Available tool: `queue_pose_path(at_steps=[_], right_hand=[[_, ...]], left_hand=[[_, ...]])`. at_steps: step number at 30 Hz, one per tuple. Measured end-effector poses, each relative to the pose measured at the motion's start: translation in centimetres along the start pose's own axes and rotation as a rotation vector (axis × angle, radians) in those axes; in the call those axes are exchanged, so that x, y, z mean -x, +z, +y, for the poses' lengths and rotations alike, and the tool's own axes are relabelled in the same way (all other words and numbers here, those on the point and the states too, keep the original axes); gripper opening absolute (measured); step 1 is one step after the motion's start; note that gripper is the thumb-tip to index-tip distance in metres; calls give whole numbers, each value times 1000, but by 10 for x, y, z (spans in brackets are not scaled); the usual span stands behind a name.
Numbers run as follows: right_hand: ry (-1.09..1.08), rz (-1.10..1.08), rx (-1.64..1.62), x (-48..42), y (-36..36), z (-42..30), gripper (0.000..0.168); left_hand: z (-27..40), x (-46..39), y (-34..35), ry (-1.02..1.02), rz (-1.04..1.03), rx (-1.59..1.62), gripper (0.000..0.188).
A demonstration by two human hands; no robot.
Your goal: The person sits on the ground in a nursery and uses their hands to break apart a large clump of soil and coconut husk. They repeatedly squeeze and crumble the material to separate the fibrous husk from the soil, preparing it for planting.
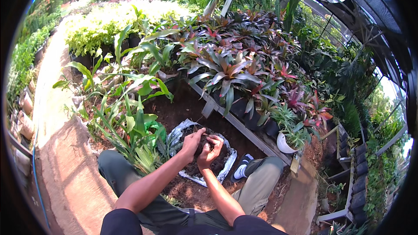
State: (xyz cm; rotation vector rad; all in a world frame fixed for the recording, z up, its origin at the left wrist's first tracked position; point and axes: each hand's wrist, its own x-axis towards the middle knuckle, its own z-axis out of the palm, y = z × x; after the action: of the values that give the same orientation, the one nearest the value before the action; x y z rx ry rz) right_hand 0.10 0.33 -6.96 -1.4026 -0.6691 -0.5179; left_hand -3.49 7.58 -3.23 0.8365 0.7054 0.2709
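Both hands are together over a white plastic sack (231, 161) with its rim rolled down. Dark potting soil (217, 166) fills the sack. My left hand (191, 145) and my right hand (211, 152) cup a dark clump of soil (200, 148) between them. Fingers cover much of the clump, so its full shape is hidden. Soil marks the fingers of my right hand. Close by on the left lie long-leaved green plants (143, 153), their leaf tips reaching the sack's side. A bright green plastic bag (156, 130) shows behind those leaves.
A metal rail (238, 124) runs diagonally beyond the sack, with potted bromeliads (227, 71) behind it. A white pot (285, 143) hangs over its right end. Bagged leafy plants (143, 85) stand at left, beside a path (70, 156) with a blue hose (36, 173).
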Motion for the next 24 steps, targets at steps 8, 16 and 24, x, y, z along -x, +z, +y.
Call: queue_pose_path(at_steps=[8,16,24], right_hand=[[82,23,-97,8,5,7,18],[59,7,-9,7,5,3,15],[58,53,-2,8,8,5,30]], left_hand=[[-14,-4,-5,93,22,-113,19],[-17,-8,-6,216,78,-104,19],[-21,-18,-13,167,-30,-87,26]])
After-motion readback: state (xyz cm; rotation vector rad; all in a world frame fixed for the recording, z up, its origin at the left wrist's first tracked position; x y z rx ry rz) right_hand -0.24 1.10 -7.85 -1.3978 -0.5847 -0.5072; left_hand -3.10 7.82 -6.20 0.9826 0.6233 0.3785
